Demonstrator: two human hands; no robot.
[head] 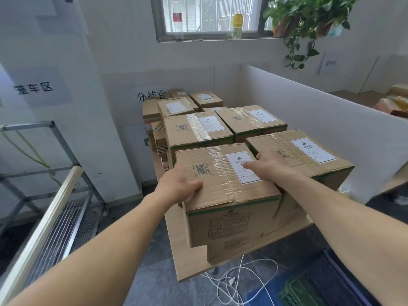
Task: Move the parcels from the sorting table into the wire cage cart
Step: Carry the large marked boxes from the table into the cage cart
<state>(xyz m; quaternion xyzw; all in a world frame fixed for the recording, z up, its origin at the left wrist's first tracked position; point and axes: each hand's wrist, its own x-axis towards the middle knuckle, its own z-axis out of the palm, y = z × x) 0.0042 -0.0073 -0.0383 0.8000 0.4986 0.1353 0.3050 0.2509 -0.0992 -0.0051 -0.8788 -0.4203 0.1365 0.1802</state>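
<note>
pale wood sorting table [183, 257], packed with taped brown cartons in rows running back to the white wall. at the near corner, the nearest parcel [220, 195], white "heavy" label on top, resting above a lower carton and jutting past the table edge. left hand [176, 187] clamped on its left top edge, thumb lying across the lid, fingers wrapped down the side. right hand [269, 166] gripping the far right edge, thumb flat on the label, fingers hooked down into the gap against the neighbouring parcel [309, 160]. impossible to tell whether lifted clear or still bearing on the carton beneath.

to the left and lower, the wire cage cart [28, 126]: grey metal frame, mesh floor, a pale bar along the near side, well apart from the parcel. on the right, a white partition [320, 120] walling off the table. above, a window [212, 14] with a clear bottle [177, 18] and a yellow bottle [237, 26] on the sill, a trailing plant [309, 16] beside it. printed signs on the walls. grey floor [154, 272], a loose white cable [242, 277] under the table, a green crate [295, 292] at bottom right.
</note>
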